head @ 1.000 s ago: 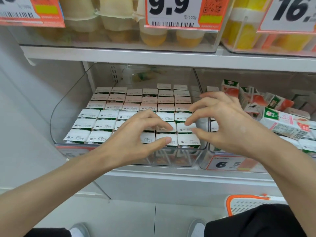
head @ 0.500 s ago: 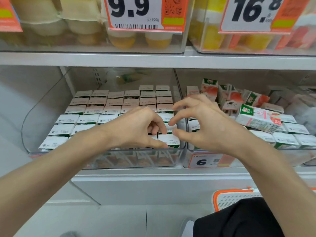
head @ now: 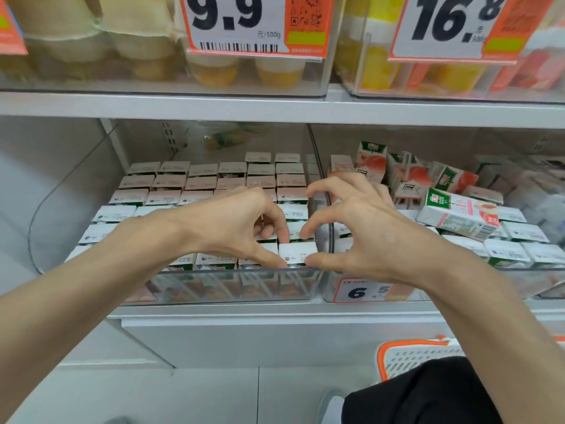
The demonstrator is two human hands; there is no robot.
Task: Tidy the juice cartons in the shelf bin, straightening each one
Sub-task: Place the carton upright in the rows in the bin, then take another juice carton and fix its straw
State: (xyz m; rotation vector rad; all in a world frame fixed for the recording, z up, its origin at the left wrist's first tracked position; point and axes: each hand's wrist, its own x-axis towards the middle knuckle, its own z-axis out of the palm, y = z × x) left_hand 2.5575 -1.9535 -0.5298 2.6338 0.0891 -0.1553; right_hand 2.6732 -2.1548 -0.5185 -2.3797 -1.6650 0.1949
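fingertips (head: 283,238) of our left hand (head: 232,228) curl down onto one juice carton (head: 298,251), thumb at its near edge and forefinger at its far edge, so the hand pinches its left side. our right hand (head: 360,237) mirrors this, thumb and forefinger bent around the carton's right side, the other fingers arched above and held apart. we see the pinched carton upright in the front right corner of the clear shelf bin (head: 214,286), just behind its front wall and beside its right wall. the other cartons (head: 171,186) fill this bin in neat upright rows. in the neighbouring bin (head: 535,281) to the right, cartons lie jumbled, one white carton (head: 458,215) flat on top of the rest. a price tag (head: 363,290) reading 6.5 sits on that bin's front. an orange-rimmed basket (head: 409,353) shows low on the right.
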